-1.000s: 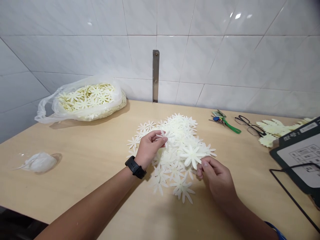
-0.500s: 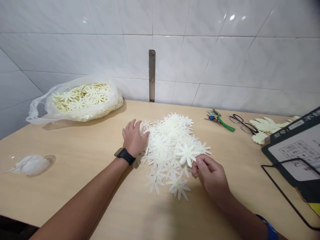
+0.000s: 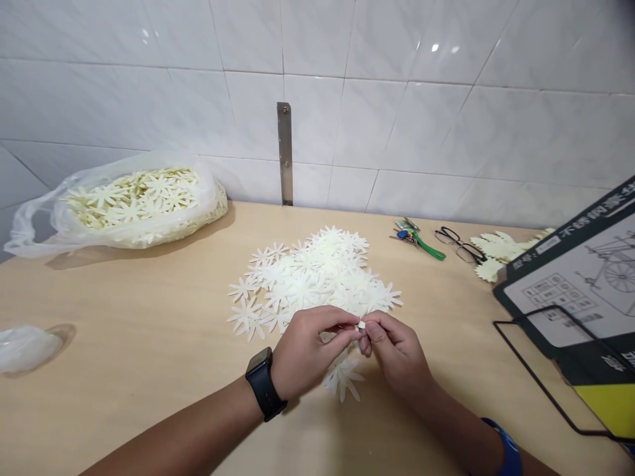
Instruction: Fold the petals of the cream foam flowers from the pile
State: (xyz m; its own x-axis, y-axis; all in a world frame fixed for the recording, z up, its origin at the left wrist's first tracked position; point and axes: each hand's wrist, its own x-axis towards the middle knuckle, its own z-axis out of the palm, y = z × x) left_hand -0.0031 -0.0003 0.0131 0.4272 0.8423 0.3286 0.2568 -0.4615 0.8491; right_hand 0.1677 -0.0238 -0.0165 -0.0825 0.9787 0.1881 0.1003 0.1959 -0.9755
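Note:
Both of my hands meet at the front edge of a heap of pale cream flower cutouts (image 3: 317, 271) with narrow petals. Thumb and fingertips of my left hand (image 3: 315, 347), a black watch on its wrist, are closed in a pinch. My right hand (image 3: 397, 350) pinches close beside it. Between the fingertips shows a small pale bit of a flower cutout (image 3: 361, 324); the fingers cover the rest of it. One loose flower cutout (image 3: 343, 377) lies on the table just below the hands.
A clear plastic bag (image 3: 208, 228) full of flower cutouts sits at the back left. Farther forward is a small white bag (image 3: 27, 348). At right are keys with a green strap (image 3: 430, 248), glasses (image 3: 469, 252), more cutouts (image 3: 501, 246) and a printed box (image 3: 560, 291) with a black wire frame (image 3: 530, 373).
My left hand has left the heap's left side and joined my right at the flower cutout. Several cutouts now lie spread at the heap's left. The view has shifted right.

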